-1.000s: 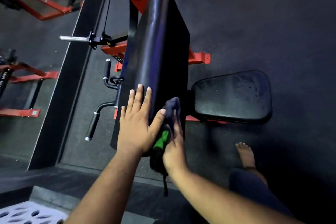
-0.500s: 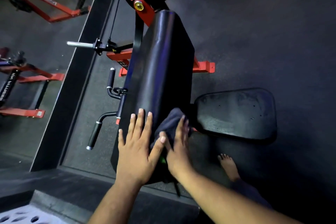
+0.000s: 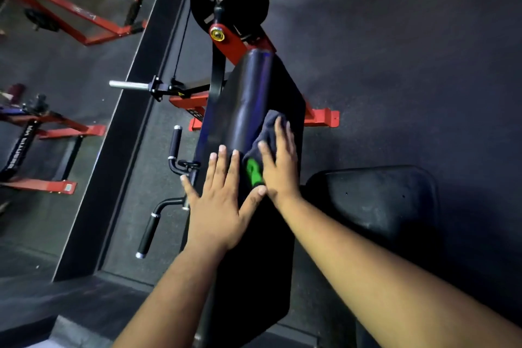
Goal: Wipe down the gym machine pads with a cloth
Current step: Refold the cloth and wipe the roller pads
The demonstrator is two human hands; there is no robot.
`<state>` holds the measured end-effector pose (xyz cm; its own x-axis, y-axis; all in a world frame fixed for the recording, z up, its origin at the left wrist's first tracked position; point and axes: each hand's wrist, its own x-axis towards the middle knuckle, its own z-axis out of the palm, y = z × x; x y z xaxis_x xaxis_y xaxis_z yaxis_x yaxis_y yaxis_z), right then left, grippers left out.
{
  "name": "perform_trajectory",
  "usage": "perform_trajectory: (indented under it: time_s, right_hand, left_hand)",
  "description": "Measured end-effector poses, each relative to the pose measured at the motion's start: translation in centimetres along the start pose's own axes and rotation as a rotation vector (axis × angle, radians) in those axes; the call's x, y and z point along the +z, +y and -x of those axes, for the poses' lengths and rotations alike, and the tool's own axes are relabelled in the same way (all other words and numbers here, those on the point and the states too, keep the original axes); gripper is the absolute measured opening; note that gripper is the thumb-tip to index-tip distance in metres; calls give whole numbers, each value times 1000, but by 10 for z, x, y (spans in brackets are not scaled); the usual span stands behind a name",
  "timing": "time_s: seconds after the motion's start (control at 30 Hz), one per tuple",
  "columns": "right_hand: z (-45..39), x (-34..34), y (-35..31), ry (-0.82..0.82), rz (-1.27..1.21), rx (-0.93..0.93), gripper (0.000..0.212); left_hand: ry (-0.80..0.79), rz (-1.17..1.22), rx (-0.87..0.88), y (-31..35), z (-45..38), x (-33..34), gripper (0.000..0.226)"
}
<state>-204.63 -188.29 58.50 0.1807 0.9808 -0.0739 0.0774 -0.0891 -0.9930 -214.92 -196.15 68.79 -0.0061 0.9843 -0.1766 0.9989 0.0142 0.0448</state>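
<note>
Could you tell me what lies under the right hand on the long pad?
Under the right hand lies a dark cloth with a green patch, pressed flat onto the long black pad. The pad surface beneath the cloth is covered and cannot be seen.

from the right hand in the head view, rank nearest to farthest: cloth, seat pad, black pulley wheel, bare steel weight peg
1. cloth: directly under the right hand, pressed on the long pad.
2. seat pad: just to its right, lower.
3. bare steel weight peg: far left, beyond the pad.
4. black pulley wheel: top of the machine; close to the peg in distance.
</note>
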Motion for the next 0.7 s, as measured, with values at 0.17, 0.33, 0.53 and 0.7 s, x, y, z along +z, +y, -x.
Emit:
perform_trajectory:
  time_s: [0.17, 0.33, 0.53, 0.7]
  right_hand:
    - [81, -2, 17, -79, -72, -74, 67]
    - [-65, 8, -6, 40, -96, -32, 55]
    - [-115, 0, -8, 18, 25, -115, 63]
    - [-70, -2, 10, -25, -37, -131, 59]
  left_hand:
    - [-16, 46, 79, 10, -48, -8, 104]
    - [-24, 65, 61, 13, -86, -9, 107]
    - [23, 131, 61, 18, -121, -5, 109]
    - [44, 132, 133, 18, -129, -1, 103]
